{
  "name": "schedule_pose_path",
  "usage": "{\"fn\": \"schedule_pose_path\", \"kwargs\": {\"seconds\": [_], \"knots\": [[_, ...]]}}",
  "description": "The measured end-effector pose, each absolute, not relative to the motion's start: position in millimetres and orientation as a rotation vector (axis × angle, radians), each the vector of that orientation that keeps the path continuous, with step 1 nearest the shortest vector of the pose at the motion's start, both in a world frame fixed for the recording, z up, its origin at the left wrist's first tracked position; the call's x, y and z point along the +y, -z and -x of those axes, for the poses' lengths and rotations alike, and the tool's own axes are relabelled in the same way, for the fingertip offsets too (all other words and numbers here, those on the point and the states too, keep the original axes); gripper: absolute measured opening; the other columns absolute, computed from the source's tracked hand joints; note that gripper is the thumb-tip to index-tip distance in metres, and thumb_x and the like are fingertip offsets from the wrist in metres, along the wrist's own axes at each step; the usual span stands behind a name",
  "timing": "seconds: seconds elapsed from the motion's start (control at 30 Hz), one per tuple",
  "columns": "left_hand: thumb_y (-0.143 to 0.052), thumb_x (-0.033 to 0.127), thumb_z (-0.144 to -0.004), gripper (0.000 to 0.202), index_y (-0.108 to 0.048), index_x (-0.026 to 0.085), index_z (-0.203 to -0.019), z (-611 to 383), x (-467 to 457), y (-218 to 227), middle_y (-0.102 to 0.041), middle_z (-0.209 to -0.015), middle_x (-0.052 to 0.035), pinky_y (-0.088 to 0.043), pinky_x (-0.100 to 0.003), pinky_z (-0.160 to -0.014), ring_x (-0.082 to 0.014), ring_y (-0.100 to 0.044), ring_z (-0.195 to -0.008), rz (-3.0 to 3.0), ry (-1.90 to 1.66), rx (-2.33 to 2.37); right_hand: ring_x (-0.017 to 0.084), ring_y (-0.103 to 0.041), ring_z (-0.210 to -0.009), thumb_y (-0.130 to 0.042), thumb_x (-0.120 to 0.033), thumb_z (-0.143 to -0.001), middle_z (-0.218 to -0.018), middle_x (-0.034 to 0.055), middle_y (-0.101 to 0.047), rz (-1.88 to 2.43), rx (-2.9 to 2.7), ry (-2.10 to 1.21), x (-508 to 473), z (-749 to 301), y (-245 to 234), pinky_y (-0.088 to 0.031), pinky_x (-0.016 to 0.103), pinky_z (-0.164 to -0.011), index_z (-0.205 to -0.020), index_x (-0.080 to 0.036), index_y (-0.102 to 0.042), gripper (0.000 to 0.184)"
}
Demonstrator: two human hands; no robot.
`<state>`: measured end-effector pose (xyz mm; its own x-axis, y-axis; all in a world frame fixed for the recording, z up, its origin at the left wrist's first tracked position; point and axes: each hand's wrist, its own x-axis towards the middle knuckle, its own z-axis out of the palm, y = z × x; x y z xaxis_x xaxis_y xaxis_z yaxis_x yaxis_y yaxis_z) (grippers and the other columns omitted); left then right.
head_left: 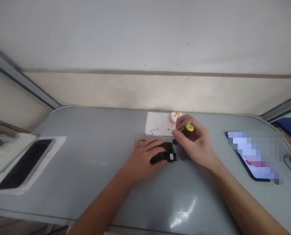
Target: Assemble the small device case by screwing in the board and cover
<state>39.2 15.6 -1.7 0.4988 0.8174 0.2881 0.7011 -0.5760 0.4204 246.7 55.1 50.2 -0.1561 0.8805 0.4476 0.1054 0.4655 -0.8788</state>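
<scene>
My left hand (146, 156) grips a small black device (169, 157) with a white label, its fingers curled over the top. The device lies low on the grey table, and part of it is hidden under my fingers. In my right hand (195, 140) is a screwdriver (188, 130) with a black and yellow handle, held tilted. Its lower end points toward the device; whether the tip touches it I cannot tell. Just beyond the device, several tiny dark screws (153, 130) are scattered on a sheet of white paper (160, 120).
An orange and white animal-faced object (175, 117) sits on the paper's right part. A phone (254, 160) with a lit, blurred screen lies at the right. On the left, a black flat object (25, 164) rests on white paper. A wall (145, 89) bounds the table (98, 182) behind.
</scene>
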Motion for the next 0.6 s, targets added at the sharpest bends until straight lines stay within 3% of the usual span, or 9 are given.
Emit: {"fn": "schedule_pose_path", "kwargs": {"seconds": [0.1, 0.2, 0.3, 0.4, 0.47, 0.53, 0.6], "knots": [[-0.064, 0.043, -0.1, 0.024, -0.071, 0.03, -0.118, -39, 15, 2, -0.069, -0.14, -0.0024, -0.026, -0.044, -0.115, -0.0228, -0.062, -0.13, -2.51, -0.691, 1.286, 0.015, -0.062, -0.084, -0.068, -0.029, -0.095, -0.089, 0.0002, -0.058, 0.838, -1.429, -1.093, 54, -240, -50, -0.05, 0.032, -0.078, -0.078, -0.023, -0.041, 0.032], [-0.062, 0.044, -0.1, 0.026, -0.071, 0.031, -0.121, -40, 15, 0, -0.069, -0.139, -0.0027, -0.027, -0.043, -0.115, -0.0228, -0.062, -0.128, -2.524, -0.678, 1.291, 0.013, -0.062, -0.072, -0.065, -0.036, -0.098, -0.081, -0.0024, -0.059, 0.798, -1.297, -1.268, 54, -235, -46, -0.05, 0.031, -0.072, -0.088, -0.025, -0.046, 0.025], [-0.062, 0.044, -0.101, 0.025, -0.073, 0.031, -0.12, -41, 15, -1, -0.069, -0.139, -0.003, -0.028, -0.044, -0.115, -0.0228, -0.064, -0.125, -2.524, -0.654, 1.302, 0.009, -0.038, -0.049, -0.067, -0.049, -0.096, -0.061, -0.0092, -0.042, 0.745, -1.174, -1.346, 56, -233, -41, -0.039, 0.027, -0.054, -0.102, -0.029, -0.053, 0.026], [-0.063, 0.042, -0.1, 0.024, -0.072, 0.03, -0.119, -41, 15, -1, -0.069, -0.138, -0.0025, -0.028, -0.044, -0.116, -0.0231, -0.063, -0.127, -2.515, -0.649, 1.312, 0.011, -0.025, -0.049, -0.052, -0.068, -0.097, -0.059, -0.0088, -0.031, 0.648, -1.05, -1.449, 60, -234, -41, -0.034, 0.028, -0.052, -0.114, -0.031, -0.059, 0.042], [-0.064, 0.042, -0.1, 0.024, -0.072, 0.03, -0.119, -40, 15, 0, -0.069, -0.138, -0.0023, -0.029, -0.044, -0.116, -0.0235, -0.062, -0.129, -2.513, -0.643, 1.317, 0.012, -0.032, -0.053, -0.042, -0.069, -0.1, -0.064, -0.0054, -0.038, 0.6, -1.001, -1.521, 61, -236, -44, -0.038, 0.029, -0.057, -0.118, -0.03, -0.062, 0.048], [-0.063, 0.043, -0.101, 0.025, -0.071, 0.031, -0.12, -40, 14, 1, -0.068, -0.141, -0.0027, -0.029, -0.045, -0.116, -0.0238, -0.061, -0.131, -2.515, -0.64, 1.316, 0.012, -0.044, -0.062, -0.053, -0.06, -0.099, -0.074, -0.0019, -0.047, 0.586, -0.978, -1.529, 61, -238, -45, -0.045, 0.031, -0.067, -0.105, -0.027, -0.065, 0.035], [-0.062, 0.043, -0.101, 0.026, -0.07, 0.031, -0.122, -39, 14, 1, -0.067, -0.142, -0.0028, -0.029, -0.046, -0.116, -0.0237, -0.06, -0.131, -2.52, -0.635, 1.315, 0.012, -0.053, -0.071, -0.069, -0.049, -0.094, -0.086, -0.0006, -0.054, 0.593, -0.966, -1.495, 61, -240, -46, -0.047, 0.031, -0.075, -0.086, -0.025, -0.059, 0.027]]}}
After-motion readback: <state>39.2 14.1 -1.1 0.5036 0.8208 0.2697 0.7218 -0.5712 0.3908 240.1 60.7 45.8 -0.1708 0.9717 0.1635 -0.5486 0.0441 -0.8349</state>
